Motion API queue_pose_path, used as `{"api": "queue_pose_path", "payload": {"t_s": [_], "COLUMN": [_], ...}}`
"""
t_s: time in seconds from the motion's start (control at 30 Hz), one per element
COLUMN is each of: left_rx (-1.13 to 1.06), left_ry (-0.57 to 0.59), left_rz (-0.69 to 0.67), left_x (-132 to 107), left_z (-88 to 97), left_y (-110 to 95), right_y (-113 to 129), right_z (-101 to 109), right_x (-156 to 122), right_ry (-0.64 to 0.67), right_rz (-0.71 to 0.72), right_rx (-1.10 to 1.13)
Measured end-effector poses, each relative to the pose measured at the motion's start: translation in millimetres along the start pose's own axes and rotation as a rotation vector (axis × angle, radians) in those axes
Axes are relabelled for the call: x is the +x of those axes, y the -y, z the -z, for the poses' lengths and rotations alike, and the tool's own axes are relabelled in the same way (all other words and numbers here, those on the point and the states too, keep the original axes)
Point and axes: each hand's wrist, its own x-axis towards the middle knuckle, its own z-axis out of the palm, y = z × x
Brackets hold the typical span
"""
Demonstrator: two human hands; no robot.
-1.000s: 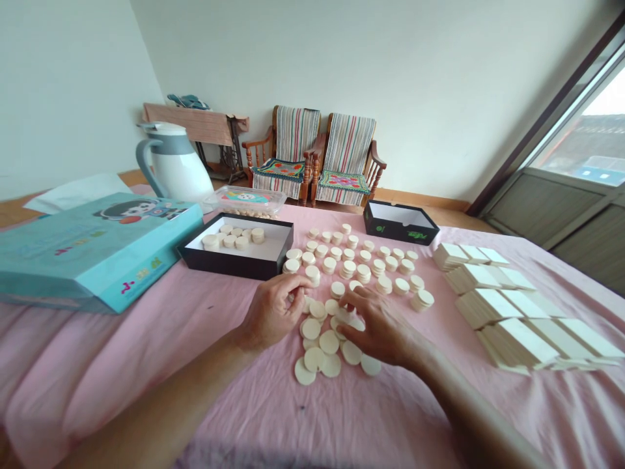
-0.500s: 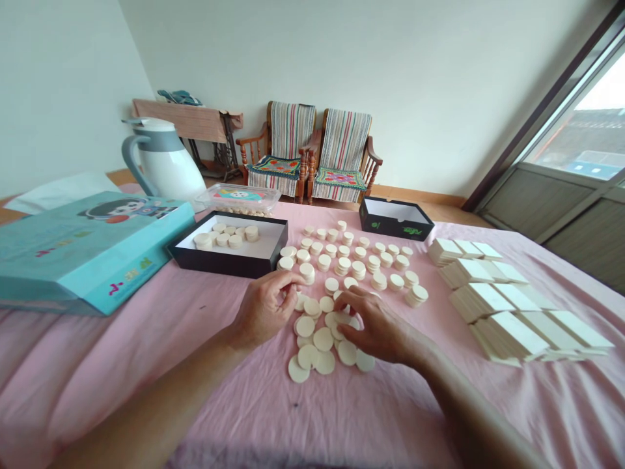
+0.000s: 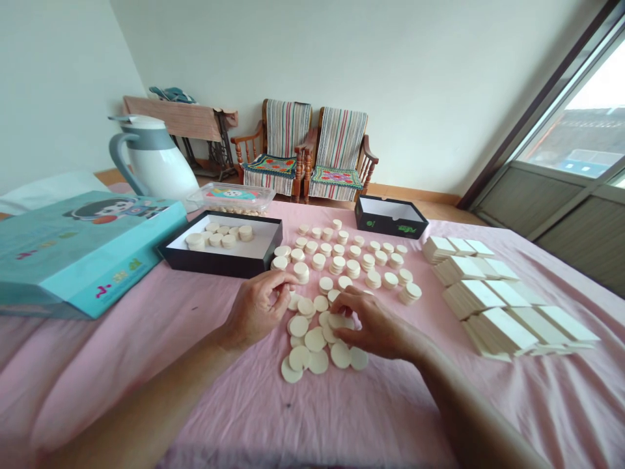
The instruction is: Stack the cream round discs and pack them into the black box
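A loose pile of flat cream discs [image 3: 312,342] lies on the pink tablecloth [image 3: 342,410] in front of me. My left hand [image 3: 256,307] rests at the pile's left edge, its fingers curled and pinched on discs there. My right hand [image 3: 372,324] lies on the pile's right side, fingertips pressed together on a disc. Behind the pile, short stacks of the same discs [image 3: 349,257] stand in rows. A black box [image 3: 222,246] with a white inside holds several more disc stacks.
A second black box [image 3: 392,217] stands farther back. Rows of cream rectangular blocks [image 3: 493,303] lie at the right. A light blue flat box [image 3: 73,244], a white jug [image 3: 151,159] and a clear plastic container [image 3: 229,197] are at the left. Two wooden chairs stand by the wall.
Both hands stay on the loose discs with small finger shifts. The view has drifted, so everything sits slightly lower-left in the picture.
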Motion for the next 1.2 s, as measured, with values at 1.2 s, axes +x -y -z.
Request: {"api": "queue_pose_path", "payload": {"t_s": [1.2], "left_rx": [-0.01], "left_ry": [0.004], "left_rz": [0.008], "left_x": [-0.8], "left_z": [0.2], "left_y": [0.7], "right_y": [-13.0], "right_z": [-5.8], "right_x": [6.4], "right_ry": [-0.299], "right_rz": [-0.002], "right_rx": [-0.207]}}
